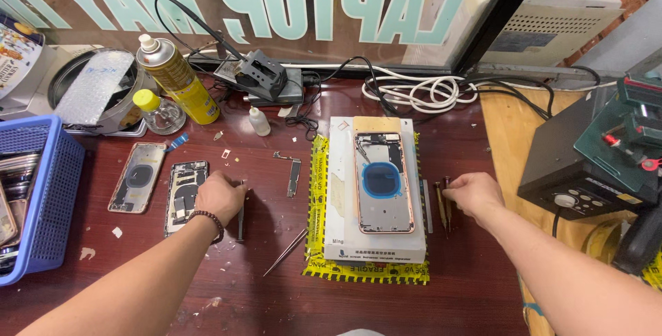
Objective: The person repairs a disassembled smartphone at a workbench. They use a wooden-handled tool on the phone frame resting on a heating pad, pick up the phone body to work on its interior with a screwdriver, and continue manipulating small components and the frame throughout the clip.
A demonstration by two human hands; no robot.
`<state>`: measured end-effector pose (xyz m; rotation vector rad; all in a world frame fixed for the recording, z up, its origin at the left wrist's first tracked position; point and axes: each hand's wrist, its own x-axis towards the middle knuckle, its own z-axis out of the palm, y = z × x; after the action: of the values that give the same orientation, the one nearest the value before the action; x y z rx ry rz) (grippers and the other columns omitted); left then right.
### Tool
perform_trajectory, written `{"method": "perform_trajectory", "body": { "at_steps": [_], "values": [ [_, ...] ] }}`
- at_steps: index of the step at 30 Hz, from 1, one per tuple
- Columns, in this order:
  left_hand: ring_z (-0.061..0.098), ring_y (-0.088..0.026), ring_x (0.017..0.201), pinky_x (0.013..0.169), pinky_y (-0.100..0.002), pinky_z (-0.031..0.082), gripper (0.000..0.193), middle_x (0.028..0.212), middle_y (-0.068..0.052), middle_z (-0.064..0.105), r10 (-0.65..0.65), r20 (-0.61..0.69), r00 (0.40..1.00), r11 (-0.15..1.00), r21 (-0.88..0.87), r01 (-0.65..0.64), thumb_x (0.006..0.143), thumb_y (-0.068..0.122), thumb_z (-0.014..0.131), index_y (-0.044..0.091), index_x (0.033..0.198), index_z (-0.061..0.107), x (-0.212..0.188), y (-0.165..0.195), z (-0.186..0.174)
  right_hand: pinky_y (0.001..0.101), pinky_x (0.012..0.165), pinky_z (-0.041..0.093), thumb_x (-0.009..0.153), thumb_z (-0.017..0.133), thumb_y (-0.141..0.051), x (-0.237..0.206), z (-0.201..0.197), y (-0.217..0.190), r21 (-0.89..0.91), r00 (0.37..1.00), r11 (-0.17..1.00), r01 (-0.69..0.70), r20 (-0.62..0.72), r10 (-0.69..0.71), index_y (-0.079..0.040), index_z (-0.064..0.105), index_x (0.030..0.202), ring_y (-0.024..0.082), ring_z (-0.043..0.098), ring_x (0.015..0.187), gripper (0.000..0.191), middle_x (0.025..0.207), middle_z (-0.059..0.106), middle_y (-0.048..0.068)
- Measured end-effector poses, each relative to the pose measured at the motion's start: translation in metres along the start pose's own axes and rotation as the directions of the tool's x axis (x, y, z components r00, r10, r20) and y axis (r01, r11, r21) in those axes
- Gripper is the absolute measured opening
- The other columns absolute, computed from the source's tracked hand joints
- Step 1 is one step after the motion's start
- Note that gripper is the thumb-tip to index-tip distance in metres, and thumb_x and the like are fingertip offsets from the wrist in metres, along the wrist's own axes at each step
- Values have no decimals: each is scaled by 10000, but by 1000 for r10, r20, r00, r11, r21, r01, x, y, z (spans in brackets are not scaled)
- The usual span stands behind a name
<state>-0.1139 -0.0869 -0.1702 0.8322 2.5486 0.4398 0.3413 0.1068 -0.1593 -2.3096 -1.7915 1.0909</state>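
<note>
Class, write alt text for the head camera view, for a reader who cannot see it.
Two bare hands rest on a dark red workbench either side of an opened phone housing lying on a white block: the left hand touches a dark tool beside a second opened phone, the right hand touches screwdrivers. Tweezers lie between them.

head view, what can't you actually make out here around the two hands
- Left hand: its fingers curl over a dark tool; the palm hides the tool's top and the grip.
- Right hand: fingertips at the screwdrivers; whether it grips one cannot be told.
- Blue basket: cut off by the left edge, contents mostly hidden.
- Phone housing on the white box: inner parts too small to identify.
</note>
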Motion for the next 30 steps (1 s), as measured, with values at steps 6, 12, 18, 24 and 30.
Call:
{"method": "perform_trajectory", "body": {
  "at_steps": [6,12,18,24,30],
  "values": [
    [725,-308,1008,900,-421,550,322,1038,-151,768,57,-60,997,980,-186,-67,863,289,739,70,1099,740,4,59,-12,417,949,551,820,851,-328,-19,6,-9,-312,997,947,73,23,-69,-143,810,1107,272,717,1051,344,1108,779,114],
    [725,-188,796,739,-350,566,241,881,-74,756,187,-67,980,901,-385,-198,867,247,739,50,1005,760,-15,127,-28,367,717,555,893,760,-159,-26,8,-8,108,981,978,180,59,-187,-49,749,1080,203,684,763,218,912,776,114],
    [681,-116,655,619,-303,549,202,764,-40,740,302,-47,952,834,-471,-288,894,222,717,38,968,757,-32,160,-33,299,616,518,897,724,-107,-31,-4,3,306,946,904,299,33,-324,-38,708,1050,133,629,687,168,876,708,43],
    [645,-104,572,523,-284,527,174,743,-36,714,274,72,959,808,-558,-189,925,188,689,22,961,728,-40,163,-36,317,570,511,913,715,-140,-30,4,7,362,976,910,202,2,-218,-52,710,1058,144,637,686,169,895,717,50],
    [639,-101,585,505,-273,518,156,782,-25,715,250,135,959,764,-636,-110,937,164,678,19,979,718,-48,170,-40,384,795,580,900,772,-246,-16,16,16,11,988,999,31,-149,-29,-82,741,1127,266,742,901,281,1055,782,124]
  ]
}}
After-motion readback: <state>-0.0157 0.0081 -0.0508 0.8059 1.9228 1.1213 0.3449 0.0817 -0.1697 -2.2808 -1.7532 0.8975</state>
